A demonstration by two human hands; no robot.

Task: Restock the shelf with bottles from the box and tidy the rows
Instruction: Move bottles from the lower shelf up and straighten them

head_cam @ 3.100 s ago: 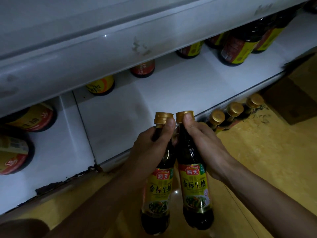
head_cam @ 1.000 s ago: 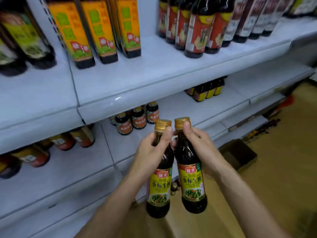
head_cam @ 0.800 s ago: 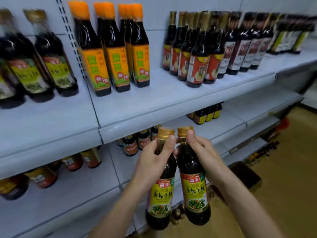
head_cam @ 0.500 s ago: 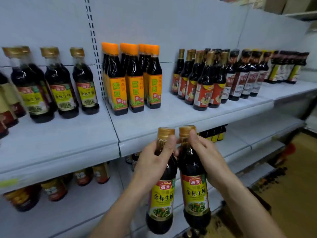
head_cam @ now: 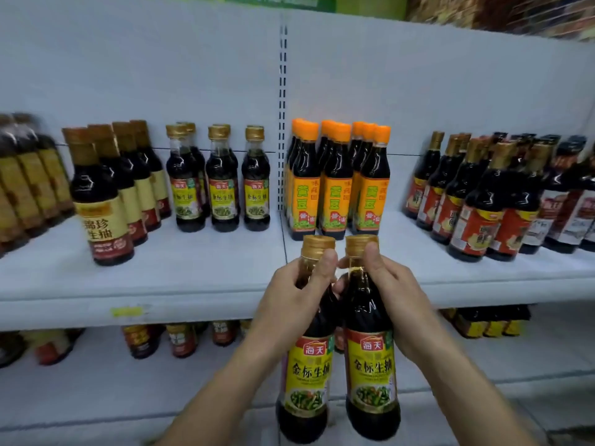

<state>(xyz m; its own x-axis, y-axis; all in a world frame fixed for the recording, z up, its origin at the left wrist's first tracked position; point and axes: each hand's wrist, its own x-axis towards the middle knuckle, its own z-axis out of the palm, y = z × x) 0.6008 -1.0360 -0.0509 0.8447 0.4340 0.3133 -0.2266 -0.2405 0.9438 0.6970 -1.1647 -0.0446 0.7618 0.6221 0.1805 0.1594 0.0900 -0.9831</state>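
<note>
Left hand [head_cam: 291, 294] is wrapping closed round the neck and shoulder of the left bottle [head_cam: 307, 358], thumb pressing just under its gold cap. Right hand [head_cam: 391, 292] is doing the same w/ the right bottle [head_cam: 370, 352], thumb up by the cap. Both bottles are hanging upright, side by side and touching, yellow labels facing out, in front of the shelf edge [head_cam: 193, 304] and not yet on it.

Vs 3 s ago: the grip is looking unchanged, but then the person was looking down at the floor and bottom shelf; now the bottles are being held up at the level of the upper shelf, and the whole display is facing us. Half a sec ago that shelf was sitting higher in view; the caps are now reaching above its front lip.

On the shelf, back-left of the hands, matching bottles [head_cam: 222, 185] w/ the same gold caps and yellow labels are standing in three short rows, w/ bare shelf in front of them. Directly behind the held caps, orange-capped bottles [head_cam: 336, 181] are crowding close. Further left, taller bottles w/ red-and-yellow labels [head_cam: 103, 204] are running diagonally toward the edge; right, red-labelled bottles [head_cam: 473, 201] are packing that side. Below, on the lower shelf [head_cam: 80, 391], small jars [head_cam: 180, 338] are sitting far back, blurry.
</note>
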